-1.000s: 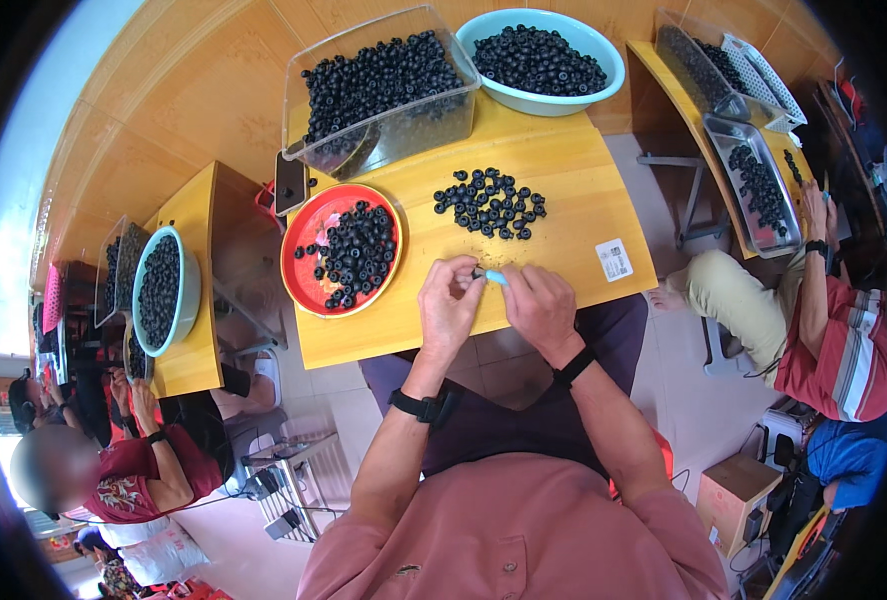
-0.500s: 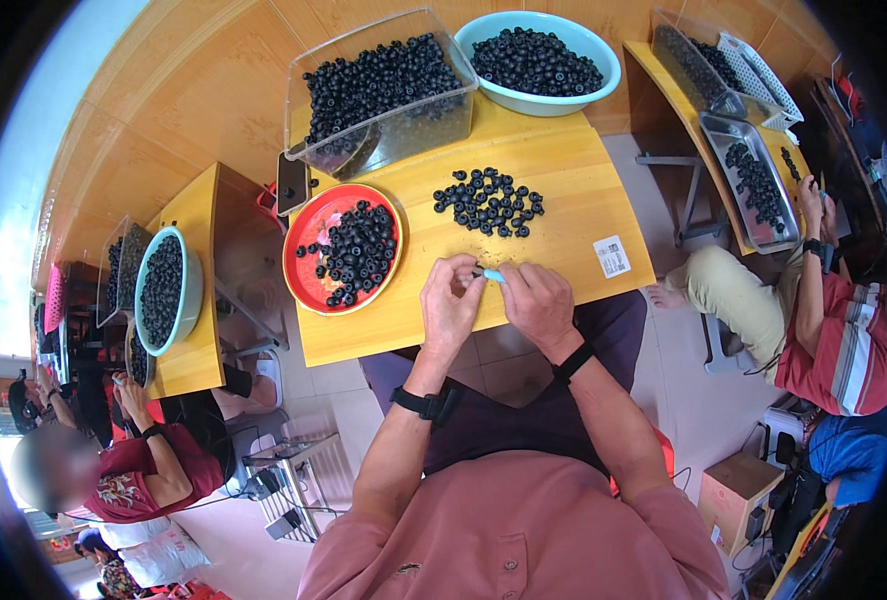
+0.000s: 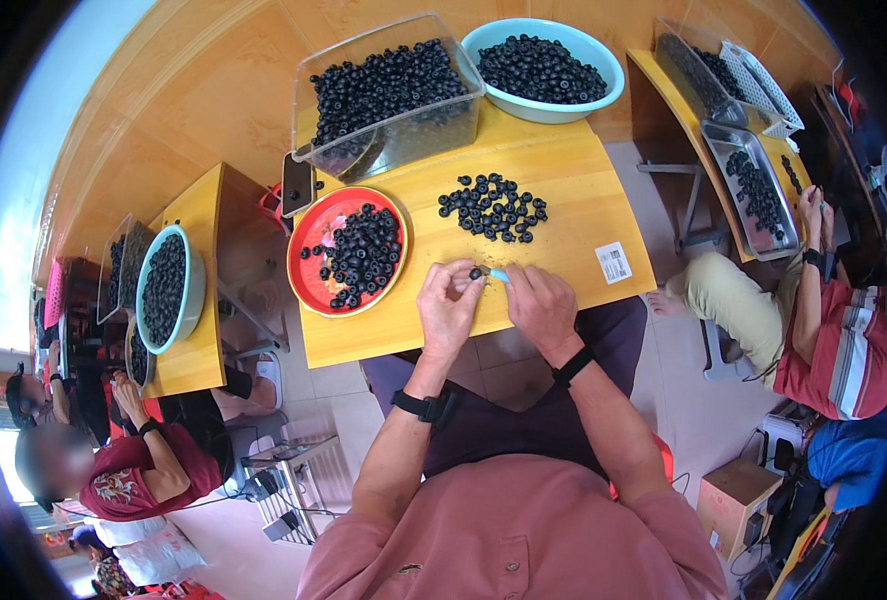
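My left hand [image 3: 446, 308] pinches a small round black part [image 3: 476, 273] between thumb and fingertips, just above the near edge of the yellow table [image 3: 404, 335]. In my right hand [image 3: 544, 308] is a slim tool with a light blue handle [image 3: 501, 275], its tip at the black part. The exact kind of tool is too small to tell. Beyond my hands lies a loose pile of black parts [image 3: 494, 208] with holes in them. To the left, a red plate [image 3: 300, 285] with a gold rim carries more such parts. Dark crumbs lie beside my fingers.
At the far side stand a clear plastic bin [image 3: 419, 140] and a light blue basin [image 3: 539, 108], both holding black parts. A phone [image 3: 298, 184] lies by the plate, and a white label [image 3: 613, 262] at the right. People work at side tables left [image 3: 179, 365] and right.
The black part in my left fingers has turned or shifted and shows more plainly, with the tool tip against it. The whole view has moved slightly.
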Demonstrator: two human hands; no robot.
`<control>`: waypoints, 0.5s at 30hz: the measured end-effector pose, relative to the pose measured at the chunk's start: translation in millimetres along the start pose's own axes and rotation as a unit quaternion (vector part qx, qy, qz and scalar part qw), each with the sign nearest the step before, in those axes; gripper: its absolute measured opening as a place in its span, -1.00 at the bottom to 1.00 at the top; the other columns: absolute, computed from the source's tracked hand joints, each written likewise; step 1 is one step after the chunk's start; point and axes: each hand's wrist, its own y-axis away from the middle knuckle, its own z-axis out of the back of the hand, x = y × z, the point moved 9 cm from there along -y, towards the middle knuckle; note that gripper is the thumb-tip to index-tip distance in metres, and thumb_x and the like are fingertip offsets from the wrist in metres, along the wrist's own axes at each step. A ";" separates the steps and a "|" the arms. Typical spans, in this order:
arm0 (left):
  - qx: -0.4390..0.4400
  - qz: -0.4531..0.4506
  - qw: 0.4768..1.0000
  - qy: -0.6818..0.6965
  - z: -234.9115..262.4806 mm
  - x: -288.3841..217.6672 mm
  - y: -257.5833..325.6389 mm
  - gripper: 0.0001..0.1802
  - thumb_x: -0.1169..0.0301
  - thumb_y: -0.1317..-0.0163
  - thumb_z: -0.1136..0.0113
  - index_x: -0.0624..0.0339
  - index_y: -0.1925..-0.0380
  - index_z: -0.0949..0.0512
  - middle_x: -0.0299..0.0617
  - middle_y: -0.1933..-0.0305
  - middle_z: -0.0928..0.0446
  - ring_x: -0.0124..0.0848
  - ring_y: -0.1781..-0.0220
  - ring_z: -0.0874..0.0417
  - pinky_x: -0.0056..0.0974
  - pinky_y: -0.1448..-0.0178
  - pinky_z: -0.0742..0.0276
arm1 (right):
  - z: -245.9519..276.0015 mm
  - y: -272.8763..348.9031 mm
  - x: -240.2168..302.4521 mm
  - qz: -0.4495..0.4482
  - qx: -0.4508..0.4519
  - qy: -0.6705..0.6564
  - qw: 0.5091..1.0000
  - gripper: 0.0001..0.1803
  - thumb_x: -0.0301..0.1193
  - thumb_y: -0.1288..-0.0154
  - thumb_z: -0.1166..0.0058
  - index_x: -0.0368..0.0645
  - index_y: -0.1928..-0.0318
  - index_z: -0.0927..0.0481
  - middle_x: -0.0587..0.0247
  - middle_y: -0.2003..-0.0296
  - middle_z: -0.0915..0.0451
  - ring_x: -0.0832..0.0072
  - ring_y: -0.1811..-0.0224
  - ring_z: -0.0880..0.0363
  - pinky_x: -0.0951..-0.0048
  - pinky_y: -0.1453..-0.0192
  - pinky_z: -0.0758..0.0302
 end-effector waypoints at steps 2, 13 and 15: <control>-0.005 0.013 1.000 0.012 0.4 1.8 -0.3 -0.69 0.69 -0.25 -0.46 0.35 0.00 -0.68 -0.14 0.14 -0.63 -0.40 0.11 -0.81 -0.35 0.02 -0.77 | 2.9 0.3 1.5 0.003 -0.009 -0.005 1.000 -0.89 -0.42 -0.29 -0.27 -0.11 0.19 -0.69 0.30 0.47 -0.52 0.35 0.43 -0.62 0.26 0.36 -0.55; 0.004 -0.039 0.999 -0.007 4.0 -4.7 -1.9 -0.77 0.69 -0.26 -0.47 0.31 0.10 -0.74 -0.24 0.12 -0.58 -0.54 0.17 -0.62 -0.44 0.12 -0.56 | 7.2 1.2 2.6 0.010 -0.026 -0.014 1.000 -0.86 -0.41 -0.29 -0.28 -0.13 0.16 -0.69 0.29 0.48 -0.50 0.33 0.44 -0.60 0.26 0.37 -0.51; 0.010 -0.014 1.000 0.014 1.6 -1.2 -1.6 -0.79 0.67 -0.27 -0.47 0.30 0.11 -0.73 -0.25 0.11 -0.59 -0.55 0.17 -0.62 -0.43 0.12 -0.55 | 6.7 2.2 0.7 0.009 -0.026 -0.011 1.000 -0.86 -0.41 -0.29 -0.28 -0.13 0.16 -0.69 0.29 0.48 -0.49 0.33 0.44 -0.59 0.25 0.38 -0.50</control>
